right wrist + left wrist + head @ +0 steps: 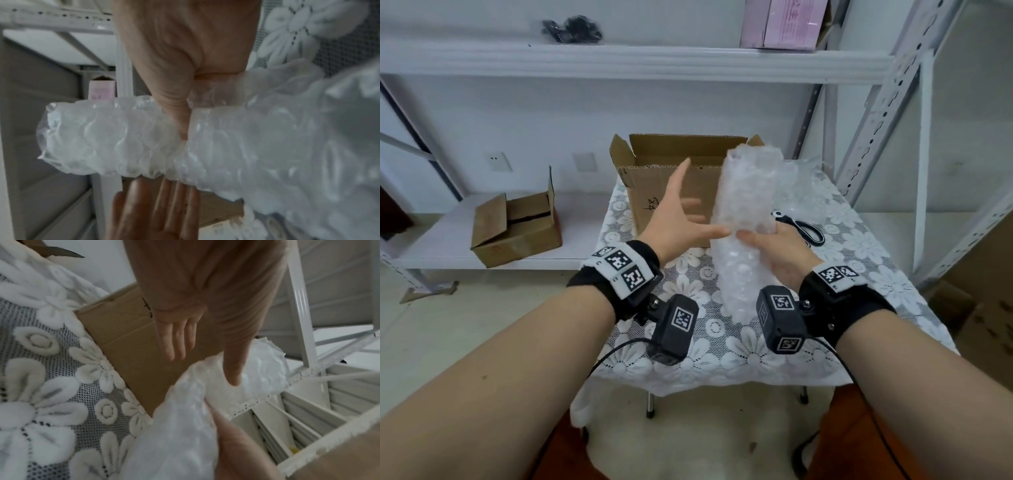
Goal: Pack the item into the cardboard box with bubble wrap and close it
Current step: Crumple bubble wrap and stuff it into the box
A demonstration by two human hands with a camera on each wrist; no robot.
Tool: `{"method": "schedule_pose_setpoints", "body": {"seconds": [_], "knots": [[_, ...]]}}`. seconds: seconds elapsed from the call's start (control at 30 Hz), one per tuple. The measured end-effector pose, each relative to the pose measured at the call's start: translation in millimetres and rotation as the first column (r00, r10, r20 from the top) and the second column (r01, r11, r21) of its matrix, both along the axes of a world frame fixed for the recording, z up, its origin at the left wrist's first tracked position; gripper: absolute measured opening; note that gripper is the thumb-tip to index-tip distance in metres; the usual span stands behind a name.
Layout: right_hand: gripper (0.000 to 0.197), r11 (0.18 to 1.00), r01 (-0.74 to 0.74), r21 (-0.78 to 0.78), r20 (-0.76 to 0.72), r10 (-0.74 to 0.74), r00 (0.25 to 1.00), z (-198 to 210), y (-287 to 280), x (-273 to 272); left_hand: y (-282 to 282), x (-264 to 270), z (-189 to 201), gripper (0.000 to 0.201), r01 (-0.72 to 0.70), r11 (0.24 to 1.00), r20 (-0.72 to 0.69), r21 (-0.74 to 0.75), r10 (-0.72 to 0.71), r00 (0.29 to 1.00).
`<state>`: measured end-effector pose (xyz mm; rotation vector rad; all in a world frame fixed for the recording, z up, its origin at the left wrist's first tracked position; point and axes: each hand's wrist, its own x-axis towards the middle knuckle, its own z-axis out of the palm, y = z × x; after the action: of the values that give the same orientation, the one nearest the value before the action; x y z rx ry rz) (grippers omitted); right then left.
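A long bubble-wrap bundle (746, 219) stands tilted above the lace-covered table (722, 349); whatever is inside it is hidden. My right hand (774, 246) grips its middle, thumb across the front, as the right wrist view shows on the bundle (123, 141). My left hand (688, 212) is spread open just left of the bundle, fingers straight, thumb tip touching the wrap (257, 369). Behind both hands stands the open cardboard box (674, 192), flaps up, its brown side (133, 345) close to my left fingers (176, 337).
Black-handled scissors (804, 228) lie on the table right of the bundle, with loose bubble wrap (804, 185) behind them. A second cardboard box (517, 229) sits on the low shelf at left. Metal shelving uprights (883, 102) rise at right. A pink box (784, 24) is on the top shelf.
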<state>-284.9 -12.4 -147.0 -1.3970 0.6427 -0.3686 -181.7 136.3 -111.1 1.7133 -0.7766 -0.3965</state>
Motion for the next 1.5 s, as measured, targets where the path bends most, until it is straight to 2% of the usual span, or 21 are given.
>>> {"method": "schedule_pose_setpoints", "body": {"seconds": [0.1,0.23,0.33,0.4,0.47,0.53,0.67,0.7,0.77,0.83,0.93,1.0,1.03,1.1,1.13,1.2,1.23,1.3,1.37,1.43,1.5], "knots": [[0.039,0.98,-0.041,0.194,0.068,0.028,0.997,-2,5,3,-2,-5,-4,0.101,-0.11,0.991,-0.004,-0.079,0.11,0.994],[0.037,0.956,-0.092,0.279,0.101,0.066,0.993,0,12,6,-3,-10,-7,0.068,-0.224,0.953,0.084,-0.206,0.245,0.966],[0.037,0.942,-0.143,0.302,0.145,0.103,0.984,3,15,5,1,-6,-9,0.059,-0.177,0.981,0.077,-0.075,0.183,0.98],[0.038,0.937,-0.191,0.292,0.146,0.154,0.977,5,17,4,6,-3,-9,0.04,-0.051,0.997,-0.099,0.052,0.056,0.994],[0.039,0.941,-0.207,0.269,0.115,0.182,0.977,5,16,3,8,-1,-11,0.017,0.071,0.996,-0.219,0.06,-0.057,0.974],[0.044,0.945,-0.214,0.247,0.098,0.196,0.976,4,17,4,8,-1,-13,0.011,0.083,0.995,-0.157,0.062,-0.072,0.985],[0.058,0.964,-0.219,0.151,0.123,0.201,0.972,6,20,4,5,6,-26,0.02,-0.032,0.998,0.048,0.044,0.03,0.998],[0.057,0.96,-0.234,0.151,0.137,0.214,0.967,8,18,4,5,10,-29,0.019,-0.082,0.996,0.081,0.045,0.078,0.994],[0.039,0.935,-0.299,0.189,0.172,0.269,0.948,15,16,-1,6,18,-34,0.015,-0.168,0.984,0.147,0.06,0.158,0.976],[0.029,0.9,-0.339,0.275,0.231,0.281,0.932,21,13,-5,8,22,-35,0.016,-0.231,0.97,0.239,0.077,0.207,0.949],[0.049,0.879,-0.354,0.32,0.267,0.275,0.924,26,9,-6,11,17,-31,0.035,-0.329,0.936,0.389,0.122,0.26,0.884],[0.057,0.868,-0.369,0.332,0.259,0.292,0.921,28,11,-4,11,12,-30,0.027,-0.391,0.909,0.492,0.141,0.278,0.825],[0.054,0.875,-0.37,0.311,0.231,0.308,0.923,30,14,-3,11,11,-29,0.023,-0.409,0.901,0.515,0.141,0.286,0.808],[0.031,0.92,-0.327,0.216,0.162,0.296,0.941,31,17,0,10,9,-27,0.02,-0.399,0.911,0.389,0.105,0.332,0.859],[0.023,0.935,-0.306,0.179,0.156,0.28,0.947,30,18,1,9,9,-27,0.017,-0.39,0.917,0.268,0.08,0.358,0.895],[0.026,0.947,-0.28,0.157,0.177,0.252,0.951,26,20,3,6,12,-26,0.007,-0.366,0.929,-0.076,0.06,0.37,0.926],[0.029,0.95,-0.267,0.16,0.187,0.237,0.953,24,20,3,7,13,-25,0.021,-0.318,0.946,-0.262,0.069,0.325,0.909],[0.03,0.963,-0.232,0.134,0.187,0.206,0.961,19,21,3,10,14,-23,0.047,-0.158,0.987,-0.579,-0.013,0.122,0.806],[0.027,0.979,-0.19,0.069,0.187,0.175,0.967,15,22,6,12,9,-19,0.052,-0.073,0.988,-0.699,-0.138,-0.045,0.713],[0.026,0.986,-0.163,-0.029,0.184,0.166,0.969,12,26,7,14,7,-21,0.063,-0.049,0.98,-0.774,-0.194,-0.122,0.621],[0.023,0.981,-0.15,-0.12,0.182,0.17,0.968,7,31,10,15,5,-21,0.074,0.018,0.976,-0.789,-0.219,-0.187,0.586]]}}
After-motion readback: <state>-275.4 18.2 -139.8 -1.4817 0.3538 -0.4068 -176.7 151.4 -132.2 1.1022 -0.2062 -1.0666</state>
